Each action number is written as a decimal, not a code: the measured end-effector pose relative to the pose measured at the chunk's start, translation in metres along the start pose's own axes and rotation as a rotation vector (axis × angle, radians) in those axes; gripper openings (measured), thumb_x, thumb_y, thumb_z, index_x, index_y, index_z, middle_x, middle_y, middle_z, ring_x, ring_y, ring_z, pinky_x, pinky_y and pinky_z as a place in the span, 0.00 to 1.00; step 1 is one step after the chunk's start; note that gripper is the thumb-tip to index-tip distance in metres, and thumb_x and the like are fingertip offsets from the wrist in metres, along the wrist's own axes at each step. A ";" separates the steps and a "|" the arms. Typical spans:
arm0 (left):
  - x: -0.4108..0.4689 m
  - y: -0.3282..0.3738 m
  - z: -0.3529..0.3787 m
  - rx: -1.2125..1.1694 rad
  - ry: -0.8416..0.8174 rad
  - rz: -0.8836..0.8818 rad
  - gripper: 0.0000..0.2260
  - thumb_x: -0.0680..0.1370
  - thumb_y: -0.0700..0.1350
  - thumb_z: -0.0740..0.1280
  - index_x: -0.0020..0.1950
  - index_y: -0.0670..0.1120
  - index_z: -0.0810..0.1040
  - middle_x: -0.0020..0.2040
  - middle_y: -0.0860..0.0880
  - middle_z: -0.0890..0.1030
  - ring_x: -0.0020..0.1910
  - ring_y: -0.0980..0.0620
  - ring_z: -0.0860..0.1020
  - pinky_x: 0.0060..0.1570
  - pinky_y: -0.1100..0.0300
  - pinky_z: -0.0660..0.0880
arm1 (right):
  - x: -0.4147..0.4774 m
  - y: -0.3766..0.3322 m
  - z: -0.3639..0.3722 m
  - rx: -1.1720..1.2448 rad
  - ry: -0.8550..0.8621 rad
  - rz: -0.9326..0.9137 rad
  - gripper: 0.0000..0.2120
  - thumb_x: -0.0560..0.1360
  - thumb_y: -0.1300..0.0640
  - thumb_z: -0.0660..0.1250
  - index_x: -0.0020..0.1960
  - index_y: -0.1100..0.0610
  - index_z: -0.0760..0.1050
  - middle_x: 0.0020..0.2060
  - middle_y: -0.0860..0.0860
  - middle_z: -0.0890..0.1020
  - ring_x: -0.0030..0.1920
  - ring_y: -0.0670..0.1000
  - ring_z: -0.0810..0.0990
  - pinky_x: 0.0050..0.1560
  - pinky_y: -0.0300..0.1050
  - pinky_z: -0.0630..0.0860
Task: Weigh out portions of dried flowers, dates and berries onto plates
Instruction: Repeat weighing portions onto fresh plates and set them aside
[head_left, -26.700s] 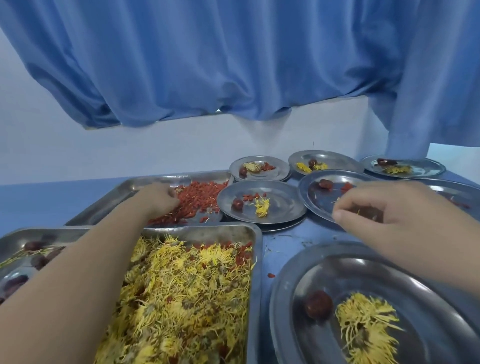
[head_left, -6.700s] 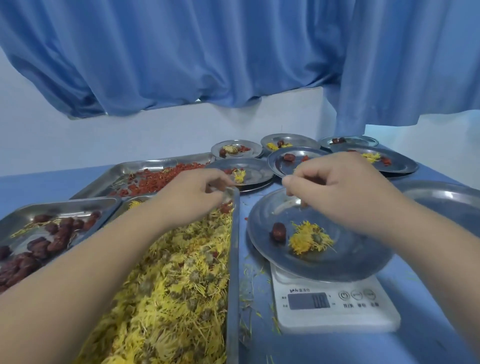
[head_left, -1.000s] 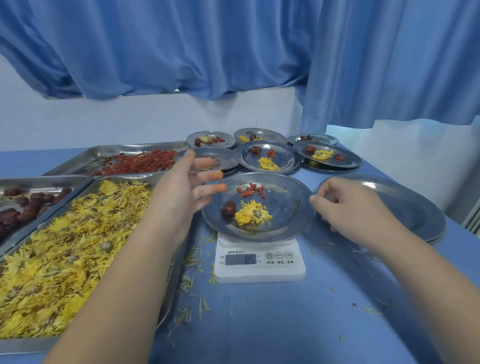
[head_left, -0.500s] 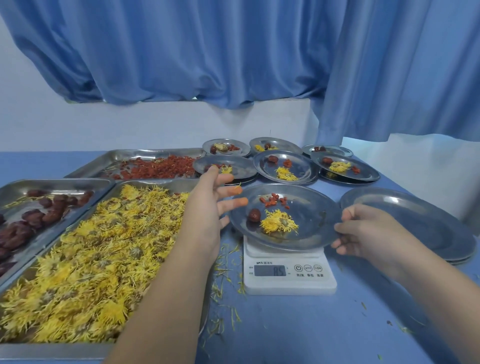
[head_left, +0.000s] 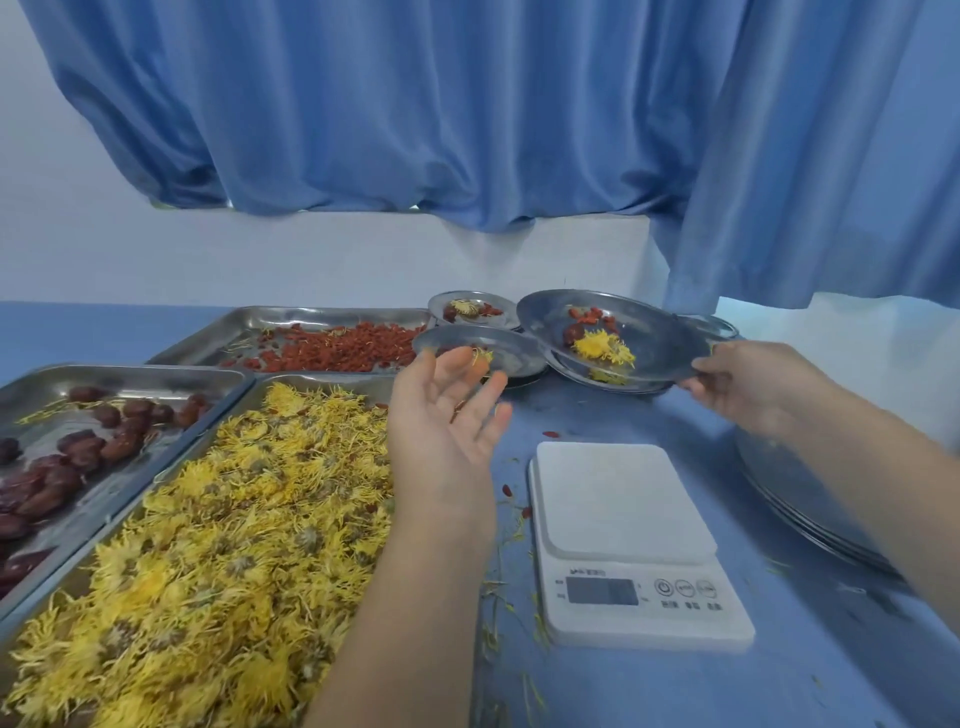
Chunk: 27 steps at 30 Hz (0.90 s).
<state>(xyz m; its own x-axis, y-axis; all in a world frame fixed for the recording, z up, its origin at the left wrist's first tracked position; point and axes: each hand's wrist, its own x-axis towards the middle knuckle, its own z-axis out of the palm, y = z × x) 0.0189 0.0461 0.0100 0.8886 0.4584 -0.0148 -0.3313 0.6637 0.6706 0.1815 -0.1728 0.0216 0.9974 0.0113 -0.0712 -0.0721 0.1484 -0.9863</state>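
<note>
My right hand pinches the filled plate by its rim, beyond the scale; my left hand, grip wide and empty, hovers left of the scale.

Trays left of scale, plates apparently beyond

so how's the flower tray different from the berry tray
The flower tray is piled nearly full of yellow dried flowers; the berry tray holds a thin scatter of red berries with bare metal showing. The flower tray lies in front, the berry tray behind it. Both are rectangular steel trays.
</note>
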 end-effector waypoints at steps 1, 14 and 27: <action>0.001 0.001 -0.001 -0.018 0.016 -0.007 0.14 0.80 0.52 0.60 0.50 0.45 0.81 0.52 0.45 0.83 0.54 0.44 0.83 0.52 0.51 0.77 | 0.012 0.000 0.005 0.001 0.021 0.020 0.13 0.78 0.72 0.56 0.38 0.59 0.69 0.25 0.53 0.78 0.21 0.45 0.77 0.24 0.32 0.75; 0.008 0.002 -0.001 -0.073 0.057 -0.045 0.12 0.79 0.50 0.62 0.50 0.45 0.81 0.53 0.45 0.84 0.51 0.48 0.84 0.54 0.51 0.77 | 0.105 0.047 0.042 0.005 0.274 0.092 0.21 0.76 0.75 0.55 0.65 0.59 0.67 0.38 0.54 0.76 0.29 0.49 0.79 0.21 0.37 0.76; 0.012 -0.001 0.001 -0.033 0.057 -0.053 0.07 0.78 0.45 0.64 0.46 0.46 0.81 0.48 0.48 0.85 0.49 0.49 0.85 0.52 0.52 0.78 | 0.115 0.047 0.035 0.043 0.235 0.062 0.08 0.75 0.69 0.63 0.53 0.61 0.71 0.64 0.58 0.71 0.57 0.56 0.75 0.41 0.45 0.78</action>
<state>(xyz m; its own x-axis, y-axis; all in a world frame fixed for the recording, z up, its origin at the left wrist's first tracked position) 0.0303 0.0504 0.0104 0.8861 0.4543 -0.0923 -0.2954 0.7067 0.6429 0.2923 -0.1301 -0.0274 0.9635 -0.2079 -0.1688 -0.1279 0.1966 -0.9721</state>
